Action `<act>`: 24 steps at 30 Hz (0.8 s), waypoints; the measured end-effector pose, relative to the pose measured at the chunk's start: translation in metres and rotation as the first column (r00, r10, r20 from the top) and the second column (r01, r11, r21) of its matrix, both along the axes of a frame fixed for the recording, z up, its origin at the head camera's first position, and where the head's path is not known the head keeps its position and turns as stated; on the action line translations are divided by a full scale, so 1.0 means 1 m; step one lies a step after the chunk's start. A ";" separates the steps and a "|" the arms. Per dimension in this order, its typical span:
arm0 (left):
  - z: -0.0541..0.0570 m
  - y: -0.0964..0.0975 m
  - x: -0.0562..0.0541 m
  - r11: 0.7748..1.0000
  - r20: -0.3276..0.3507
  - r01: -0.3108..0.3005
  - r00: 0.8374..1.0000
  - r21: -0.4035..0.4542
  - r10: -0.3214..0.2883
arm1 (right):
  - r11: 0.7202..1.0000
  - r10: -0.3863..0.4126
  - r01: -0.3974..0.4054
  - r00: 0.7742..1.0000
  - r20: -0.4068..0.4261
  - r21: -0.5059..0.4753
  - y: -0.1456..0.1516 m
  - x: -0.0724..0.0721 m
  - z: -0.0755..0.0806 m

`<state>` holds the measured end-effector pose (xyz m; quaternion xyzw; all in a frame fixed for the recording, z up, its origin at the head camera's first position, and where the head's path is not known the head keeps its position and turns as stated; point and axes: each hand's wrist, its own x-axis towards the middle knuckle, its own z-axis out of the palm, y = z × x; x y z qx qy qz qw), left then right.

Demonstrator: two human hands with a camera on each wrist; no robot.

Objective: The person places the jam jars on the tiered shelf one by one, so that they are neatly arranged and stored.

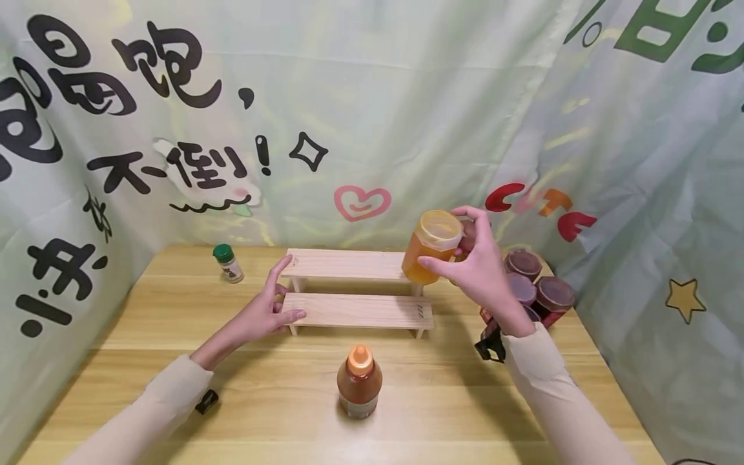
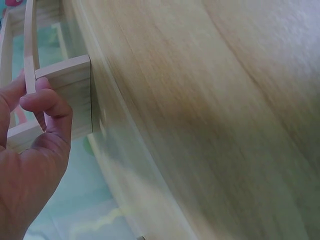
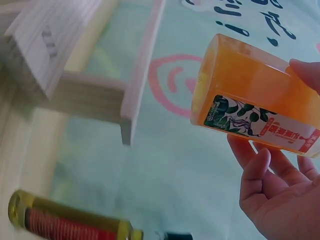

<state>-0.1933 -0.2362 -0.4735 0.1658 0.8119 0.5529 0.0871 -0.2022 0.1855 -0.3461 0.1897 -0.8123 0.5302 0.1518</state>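
A jar of amber liquid (image 1: 428,248) with a yellowish lid is gripped by my right hand (image 1: 482,261), above the right end of a two-step wooden shelf. In the right wrist view, the jar (image 3: 250,90) lies sideways across the picture, its printed label showing; thumb and fingers are on opposite sides of it. My left hand (image 1: 267,313) holds the left end of the wooden shelf (image 1: 357,311), thumb at the lower step and a finger reaching the upper one. The left wrist view shows curled fingers (image 2: 55,107) around a board's end.
In front of the shelf stands a brown squeeze bottle (image 1: 359,381) with an orange cap. A green-capped shaker (image 1: 228,263) is at back left. Several dark-lidded jars (image 1: 555,294) cluster at right, beside a black object (image 1: 491,345). A yellow bottle (image 3: 70,220) shows in the right wrist view.
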 end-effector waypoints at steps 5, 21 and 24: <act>0.002 0.000 0.001 1.000 -0.005 0.000 1.000 -0.008 0.000 | 0.998 0.054 -0.053 0.998 0.036 -0.015 -0.020 -0.012 -0.008; 0.002 0.000 0.000 1.000 -0.025 0.010 1.000 -0.001 -0.010 | 0.976 0.209 -0.198 0.971 0.120 -0.096 -0.081 -0.042 -0.020; 0.001 0.000 0.000 1.000 -0.023 0.010 1.000 0.000 -0.010 | 0.972 0.222 -0.210 0.967 0.123 -0.102 -0.090 -0.045 -0.022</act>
